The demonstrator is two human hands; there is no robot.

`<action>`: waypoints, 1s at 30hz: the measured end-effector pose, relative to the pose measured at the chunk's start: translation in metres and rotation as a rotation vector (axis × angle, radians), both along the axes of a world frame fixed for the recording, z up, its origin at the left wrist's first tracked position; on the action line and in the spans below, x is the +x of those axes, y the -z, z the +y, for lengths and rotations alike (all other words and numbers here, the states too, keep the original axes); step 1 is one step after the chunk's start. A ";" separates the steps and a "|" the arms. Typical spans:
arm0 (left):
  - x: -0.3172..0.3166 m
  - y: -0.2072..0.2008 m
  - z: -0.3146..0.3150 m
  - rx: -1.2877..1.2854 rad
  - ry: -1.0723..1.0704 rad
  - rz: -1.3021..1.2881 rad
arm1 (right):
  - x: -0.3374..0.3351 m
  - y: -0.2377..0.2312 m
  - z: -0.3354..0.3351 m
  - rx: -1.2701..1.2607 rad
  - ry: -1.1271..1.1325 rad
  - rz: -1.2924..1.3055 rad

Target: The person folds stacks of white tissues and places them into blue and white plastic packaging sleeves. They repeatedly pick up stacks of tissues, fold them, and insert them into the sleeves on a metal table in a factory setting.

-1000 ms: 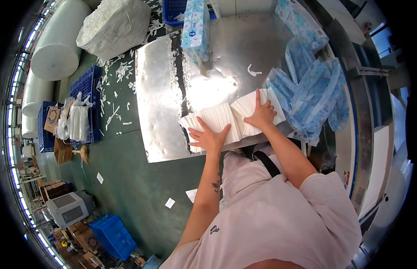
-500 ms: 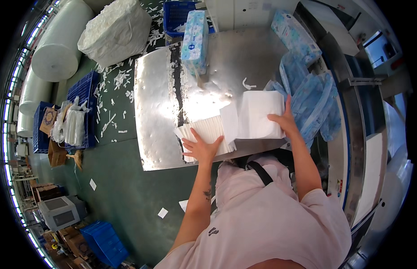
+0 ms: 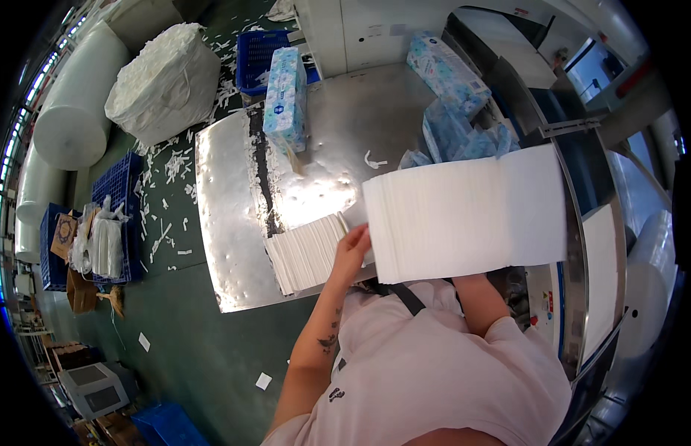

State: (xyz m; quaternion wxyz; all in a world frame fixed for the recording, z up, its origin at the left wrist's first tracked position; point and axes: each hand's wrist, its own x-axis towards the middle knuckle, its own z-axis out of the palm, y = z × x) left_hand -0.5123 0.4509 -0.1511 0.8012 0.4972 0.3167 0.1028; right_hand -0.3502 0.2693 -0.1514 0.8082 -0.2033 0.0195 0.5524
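Observation:
A long stack of white tissue sheets (image 3: 464,215) is raised over the right front of the metal table, with its thin sheet edges showing. At the stack's left end is my left hand (image 3: 353,249), its fingers closed together against the edge; part of the grip is hidden. My right forearm (image 3: 483,305) runs up under the stack, and the tissues cover that hand. A smaller stack of folded tissues (image 3: 308,253) lies on the table just left of my left hand.
On the metal table (image 3: 230,223) stand a blue-patterned tissue pack (image 3: 286,100) and, farther right, a second pack (image 3: 448,74) beside crumpled blue plastic film (image 3: 464,137). Machine housing (image 3: 561,111) borders the right. Paper scraps, blue crates (image 3: 115,215) and a big white sack (image 3: 167,85) occupy the floor leftward.
The tissues at the right have been lifted and tipped, now showing their long side. My right hand has gone beneath them. My left hand has moved from the smaller stack to their left end.

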 end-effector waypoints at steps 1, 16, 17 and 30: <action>0.003 -0.008 -0.002 -0.207 0.104 0.040 | -0.004 0.002 0.003 0.003 0.007 0.008; -0.009 -0.030 0.010 -0.498 -0.009 -0.003 | -0.032 -0.001 0.028 -0.109 -0.029 -0.123; -0.015 -0.012 0.013 -0.490 0.024 -0.068 | -0.034 0.000 0.036 -0.119 -0.035 -0.140; -0.010 -0.012 -0.016 -0.226 0.058 0.133 | -0.050 -0.007 0.004 -0.254 -0.052 -0.257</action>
